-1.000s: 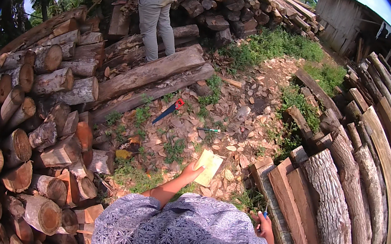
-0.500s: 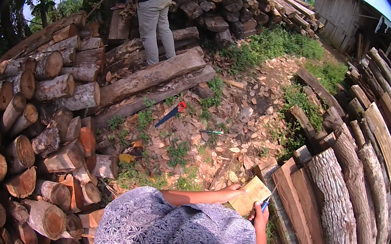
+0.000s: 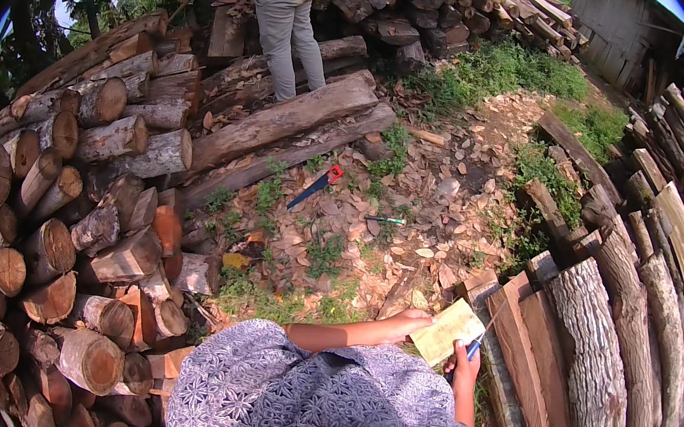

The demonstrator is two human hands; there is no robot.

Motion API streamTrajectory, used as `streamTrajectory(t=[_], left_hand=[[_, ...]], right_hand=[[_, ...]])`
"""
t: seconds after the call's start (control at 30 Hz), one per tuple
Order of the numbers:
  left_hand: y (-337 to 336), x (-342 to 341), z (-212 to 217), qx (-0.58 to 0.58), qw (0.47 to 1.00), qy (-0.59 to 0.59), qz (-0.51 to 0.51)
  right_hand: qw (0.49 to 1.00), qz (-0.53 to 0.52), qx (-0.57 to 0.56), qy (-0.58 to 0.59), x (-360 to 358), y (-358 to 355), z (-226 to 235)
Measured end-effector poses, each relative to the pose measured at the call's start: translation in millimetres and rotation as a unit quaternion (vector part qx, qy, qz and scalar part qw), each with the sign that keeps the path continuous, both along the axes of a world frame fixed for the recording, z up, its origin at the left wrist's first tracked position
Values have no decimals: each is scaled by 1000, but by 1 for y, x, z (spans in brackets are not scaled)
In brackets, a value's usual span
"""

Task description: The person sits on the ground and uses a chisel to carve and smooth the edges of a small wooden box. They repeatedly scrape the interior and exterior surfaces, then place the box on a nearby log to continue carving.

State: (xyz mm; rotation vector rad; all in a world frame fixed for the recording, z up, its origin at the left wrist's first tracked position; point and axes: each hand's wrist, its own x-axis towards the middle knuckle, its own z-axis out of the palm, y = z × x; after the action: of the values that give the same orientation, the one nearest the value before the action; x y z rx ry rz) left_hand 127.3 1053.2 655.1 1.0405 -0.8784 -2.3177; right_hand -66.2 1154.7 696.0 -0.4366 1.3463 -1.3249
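Note:
A flat, pale yellow rectangular piece [image 3: 442,332] is held out in front of my body; whether it is a thin board or something else I cannot tell. My left hand [image 3: 407,325] grips its left edge. At its lower right edge is my right hand [image 3: 464,363], closed around a blue-handled tool [image 3: 473,349]. A thin shaft seems to reach up from the handle, but its kind is unclear. The right thumb lies against the piece, and most of that hand's other fingers are hidden.
Cut logs [image 3: 89,362] are stacked at left, and long timbers [image 3: 593,355] lie close at right. A red-handled handsaw [image 3: 315,187] and a small green-and-black tool [image 3: 385,219] lie on leaf litter. Beyond stands another person [image 3: 287,32] among long beams [image 3: 284,125].
The view has shifted, so the surroundings sit slightly further right and the near ground higher. The pale piece has tilted a little, and both hands keep their hold.

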Motion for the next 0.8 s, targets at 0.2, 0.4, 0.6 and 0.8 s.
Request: streamTrajectory(t=[0.2,0.4,0.6,0.8], left_hand=[[3,-28,-20,-29,998,9,54],[11,-106,19,-26,999,-42,-7],[26,-200,-27,-32,993,-82,-83],[39,-288,5,-27,984,-118,-132]], right_hand=[[1000,13,12,-4,-27,0,-1],[1000,-12,25,-8,-106,17,-5],[992,-69,53,-90,-188,46,-27],[978,-141,100,-116,-258,86,-44]])
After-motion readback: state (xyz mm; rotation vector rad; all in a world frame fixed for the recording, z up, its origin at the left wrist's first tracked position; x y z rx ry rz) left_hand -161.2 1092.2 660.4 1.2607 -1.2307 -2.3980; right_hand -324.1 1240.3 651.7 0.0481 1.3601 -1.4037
